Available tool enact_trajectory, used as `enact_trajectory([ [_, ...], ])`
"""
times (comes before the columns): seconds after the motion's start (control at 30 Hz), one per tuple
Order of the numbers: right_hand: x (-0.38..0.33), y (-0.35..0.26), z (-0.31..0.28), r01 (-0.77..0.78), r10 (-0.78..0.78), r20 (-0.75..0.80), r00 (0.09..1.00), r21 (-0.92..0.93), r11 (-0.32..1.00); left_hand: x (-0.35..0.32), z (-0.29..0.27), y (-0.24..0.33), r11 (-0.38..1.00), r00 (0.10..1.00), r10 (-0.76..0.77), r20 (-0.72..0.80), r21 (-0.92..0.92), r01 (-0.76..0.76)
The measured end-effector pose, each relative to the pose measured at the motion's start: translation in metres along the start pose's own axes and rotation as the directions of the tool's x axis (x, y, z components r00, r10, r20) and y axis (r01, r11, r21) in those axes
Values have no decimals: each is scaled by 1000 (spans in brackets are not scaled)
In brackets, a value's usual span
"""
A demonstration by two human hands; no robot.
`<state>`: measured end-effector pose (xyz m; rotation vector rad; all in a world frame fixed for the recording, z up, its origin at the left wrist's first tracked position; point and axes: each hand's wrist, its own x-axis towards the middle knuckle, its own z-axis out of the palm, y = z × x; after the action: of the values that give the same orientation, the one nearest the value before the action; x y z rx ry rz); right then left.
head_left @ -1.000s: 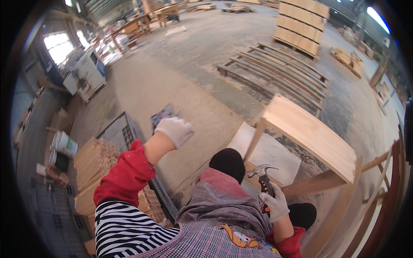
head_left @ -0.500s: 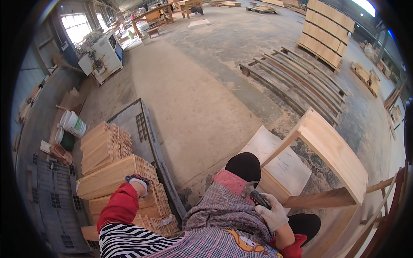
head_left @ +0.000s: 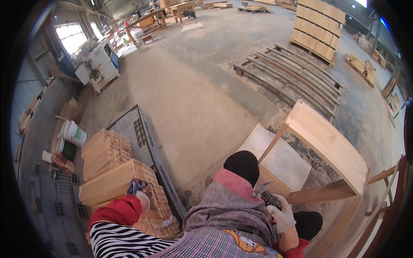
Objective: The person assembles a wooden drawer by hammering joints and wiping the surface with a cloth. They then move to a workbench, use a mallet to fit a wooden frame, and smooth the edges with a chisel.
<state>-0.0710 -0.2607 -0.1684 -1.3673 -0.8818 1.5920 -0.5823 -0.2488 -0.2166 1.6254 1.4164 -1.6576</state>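
Note:
My right hand (head_left: 282,216), in a white glove, is wrapped round the black handle of a claw hammer (head_left: 268,198), whose metal head rests above my apron near my knee. My left arm, in a red cuff, reaches out to the left, and my left hand (head_left: 137,188) is at the end of a stack of pale wooden boards (head_left: 107,182). It wears a glove with dark patterned fingers and a white wrist. Which board the fingers touch, and how far they are closed, does not show.
A light wooden frame (head_left: 329,142) stands at my right, next to a pale flat panel (head_left: 282,157). Beneath the boards is a dark plastic pallet (head_left: 148,137). White buckets (head_left: 74,132) stand beyond at the left. A slatted wooden pallet (head_left: 288,77) lies farther off.
My left hand has drawn slightly nearer along the board stack. The right hand, still holding the hammer, has shifted a little to the right. The whole view has turned slightly.

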Motion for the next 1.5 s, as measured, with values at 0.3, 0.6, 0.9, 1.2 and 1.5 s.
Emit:
enact_trajectory([
  [0.3, 2, 5, -1, 33, -32, -22, 999, 35, 999, 45, -12, -135, 897, 897, -424, -122, -195, 397],
  [0.6, 0, -3, 7, 134, -135, 19, 991, 49, 990, -56, -120, -10, 992, 652, -80, -754, -125, -23],
  [0.9, 15, -26, 68, 629, -396, 527, 752, -396, 669, -74, -181, 180, -889, 412, 373, -831, -447, -97],
  [1.2, -4, 41, -23, 191, -187, 35, 982, -162, 968, 71, -5, -11, 540, 941, -46, -336, -800, -260],
  [1.5, -29, 65, -66, 105, -42, -283, 958, 213, 971, 122, 135, -59, 939, 978, -100, -183, -342, 32],
])
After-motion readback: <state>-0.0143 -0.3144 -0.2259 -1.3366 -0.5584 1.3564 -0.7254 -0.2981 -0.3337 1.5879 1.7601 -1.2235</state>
